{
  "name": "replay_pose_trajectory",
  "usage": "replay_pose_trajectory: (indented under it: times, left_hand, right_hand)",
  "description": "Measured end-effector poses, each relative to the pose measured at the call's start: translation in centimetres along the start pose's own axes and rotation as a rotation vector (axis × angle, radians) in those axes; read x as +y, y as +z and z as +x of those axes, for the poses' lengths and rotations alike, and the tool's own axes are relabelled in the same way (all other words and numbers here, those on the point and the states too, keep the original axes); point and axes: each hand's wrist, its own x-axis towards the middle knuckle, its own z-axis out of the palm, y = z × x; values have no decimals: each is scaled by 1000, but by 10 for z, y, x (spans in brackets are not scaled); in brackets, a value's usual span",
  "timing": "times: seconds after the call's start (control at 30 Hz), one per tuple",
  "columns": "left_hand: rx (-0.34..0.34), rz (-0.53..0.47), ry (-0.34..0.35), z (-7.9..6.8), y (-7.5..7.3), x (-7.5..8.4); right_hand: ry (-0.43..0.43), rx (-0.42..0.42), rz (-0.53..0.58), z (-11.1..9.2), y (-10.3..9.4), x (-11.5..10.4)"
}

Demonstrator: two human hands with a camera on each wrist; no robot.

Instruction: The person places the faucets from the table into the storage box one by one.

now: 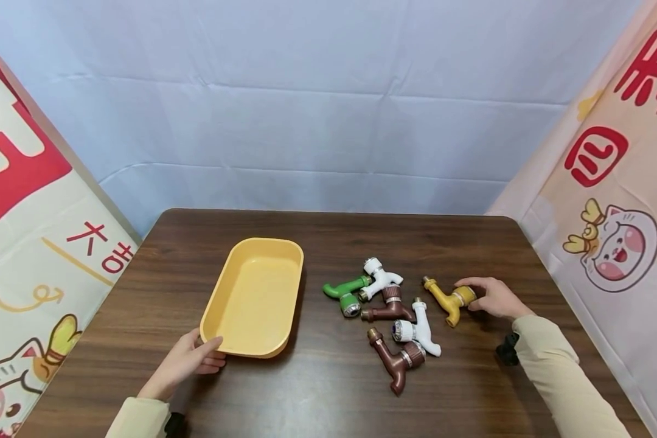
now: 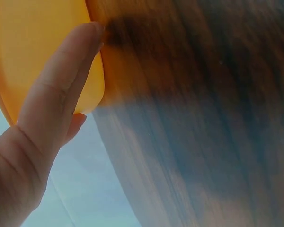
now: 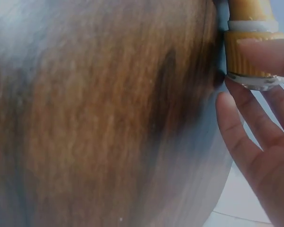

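Note:
My left hand (image 1: 186, 360) pinches the near-left corner of a yellow plastic tray (image 1: 292, 292), thumb over the rim and the other fingers outside the wall. The left wrist view has the thumb (image 2: 57, 80) lying across the tray (image 2: 38, 28). At the right, my right hand (image 1: 494, 297) holds a yellow tap (image 1: 448, 300) by its ribbed knob. In the right wrist view the thumb lies on the knob (image 3: 236, 61), with fingers (image 3: 255, 111) behind it. The tap's far end points away to the left.
Between the tray and the yellow tap lie a green tap (image 1: 346, 288), a white tap (image 1: 382, 278), a brown tap (image 1: 385, 312), a second white tap (image 1: 423, 331) and a second brown tap (image 1: 394, 363). All lie on the dark wooden table (image 1: 328, 401). Curtains hang behind and beside it.

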Motion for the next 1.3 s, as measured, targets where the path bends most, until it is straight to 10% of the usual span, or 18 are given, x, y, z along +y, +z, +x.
replay_pose_trajectory:
  times: [0.57,1.3]
  left_hand:
    - [20,6,-23,0,2,3]
    - [32,15,-29,3,0,1]
  right_hand:
    - [44,-4,99,-5,-6,-2]
    - [41,185,280,-22,-6,-16]
